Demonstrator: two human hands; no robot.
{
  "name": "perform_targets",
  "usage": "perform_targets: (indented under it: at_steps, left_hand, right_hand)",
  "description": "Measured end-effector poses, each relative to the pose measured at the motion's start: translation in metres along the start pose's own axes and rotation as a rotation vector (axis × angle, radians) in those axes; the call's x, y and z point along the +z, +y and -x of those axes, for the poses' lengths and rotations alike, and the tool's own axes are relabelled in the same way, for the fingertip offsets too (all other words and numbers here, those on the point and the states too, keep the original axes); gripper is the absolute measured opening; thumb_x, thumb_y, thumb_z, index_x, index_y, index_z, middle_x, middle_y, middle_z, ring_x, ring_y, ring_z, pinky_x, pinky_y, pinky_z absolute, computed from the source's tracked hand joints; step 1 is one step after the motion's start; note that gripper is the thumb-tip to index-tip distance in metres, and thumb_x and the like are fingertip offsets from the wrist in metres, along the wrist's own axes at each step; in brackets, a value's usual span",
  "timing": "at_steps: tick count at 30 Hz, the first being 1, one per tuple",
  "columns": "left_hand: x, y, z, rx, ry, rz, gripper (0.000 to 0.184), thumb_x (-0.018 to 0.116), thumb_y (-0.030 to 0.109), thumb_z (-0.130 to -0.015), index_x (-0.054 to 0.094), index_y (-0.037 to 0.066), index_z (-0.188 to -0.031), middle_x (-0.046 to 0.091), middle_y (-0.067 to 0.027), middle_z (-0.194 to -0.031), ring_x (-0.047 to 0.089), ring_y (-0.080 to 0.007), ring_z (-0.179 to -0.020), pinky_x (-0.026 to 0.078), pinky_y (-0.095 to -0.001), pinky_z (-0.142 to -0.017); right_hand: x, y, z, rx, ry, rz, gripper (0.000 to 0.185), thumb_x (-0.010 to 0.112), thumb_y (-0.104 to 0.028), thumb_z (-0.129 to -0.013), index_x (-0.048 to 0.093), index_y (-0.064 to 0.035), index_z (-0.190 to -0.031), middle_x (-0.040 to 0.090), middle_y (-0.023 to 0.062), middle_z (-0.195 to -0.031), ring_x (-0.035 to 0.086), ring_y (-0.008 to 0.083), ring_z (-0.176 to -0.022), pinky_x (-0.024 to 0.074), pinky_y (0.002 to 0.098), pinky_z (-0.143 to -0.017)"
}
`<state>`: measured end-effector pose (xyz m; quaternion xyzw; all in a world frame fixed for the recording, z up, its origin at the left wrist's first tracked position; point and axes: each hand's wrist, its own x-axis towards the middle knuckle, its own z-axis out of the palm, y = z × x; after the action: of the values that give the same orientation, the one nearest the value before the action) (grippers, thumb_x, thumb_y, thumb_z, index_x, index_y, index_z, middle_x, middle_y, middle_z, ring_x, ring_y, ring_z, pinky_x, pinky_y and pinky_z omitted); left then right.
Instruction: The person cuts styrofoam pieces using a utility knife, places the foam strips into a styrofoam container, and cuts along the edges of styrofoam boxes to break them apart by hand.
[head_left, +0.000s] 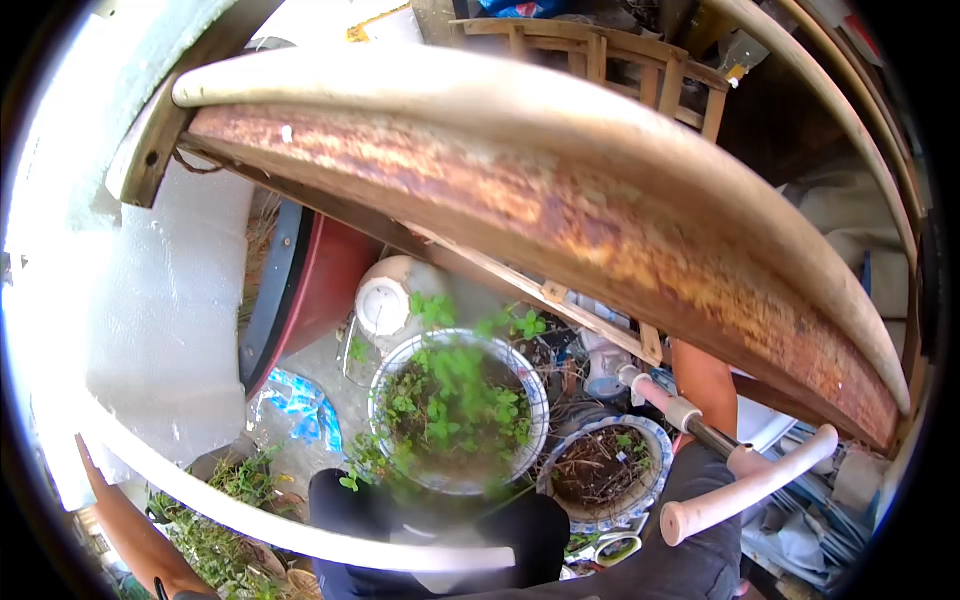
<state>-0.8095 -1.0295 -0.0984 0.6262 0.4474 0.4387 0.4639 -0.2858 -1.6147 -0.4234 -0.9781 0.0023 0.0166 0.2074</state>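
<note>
My left forearm (pixel 145 535) comes up at the lower left edge. The fingers of my left hand are hidden or unclear beside a translucent white sheet (pixel 165 330). On the right, my right forearm (pixel 705 385) rises behind a long, curved wooden piece (pixel 560 210) with a worn, reddish-brown face, which hides my right hand. This piece slants across the view from upper left to lower right. A white curved strip (pixel 300 525) crosses the lower left.
Below are a round pot with green plants (pixel 455 400), a smaller pot with dry twigs (pixel 610 465) and a pale jar (pixel 385 305). A dark red tub (pixel 315 290) stands left. A pink-white T-shaped handle (pixel 750 485) juts in at lower right. Wooden slats (pixel 600 60) lie behind.
</note>
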Motion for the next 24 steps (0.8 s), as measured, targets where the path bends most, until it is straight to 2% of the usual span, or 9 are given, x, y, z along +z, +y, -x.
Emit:
perform_targets:
  at_steps: [15,24]
  left_hand:
    - [-0.008,0.038,-0.043,0.077,0.005,-0.017,0.054,0.064,0.046,-0.088,0.062,0.005,-0.122,0.069,-0.0090,-0.109,0.068,-0.0224,-0.097,0.058,-0.0342,-0.083]
    - [-0.004,0.062,-0.069,0.093,-0.030,0.013,0.054,0.065,0.047,-0.088,0.061,0.006,-0.123,0.069,-0.0085,-0.110,0.068,-0.0223,-0.099,0.058,-0.0342,-0.084]
  right_hand:
    - [0.003,0.017,0.014,0.025,0.009,0.075,0.037,0.066,-0.015,-0.090,0.060,0.0067,-0.119,0.067,0.0138,-0.109,0.063,0.0230,-0.095,0.0489,0.0320,-0.087]
    - [-0.045,0.031,0.078,0.045,0.090,0.029,0.038,0.066,-0.015,-0.089,0.059,0.0070,-0.119,0.067,0.0138,-0.110,0.063,0.0232,-0.095,0.0488,0.0319,-0.087]
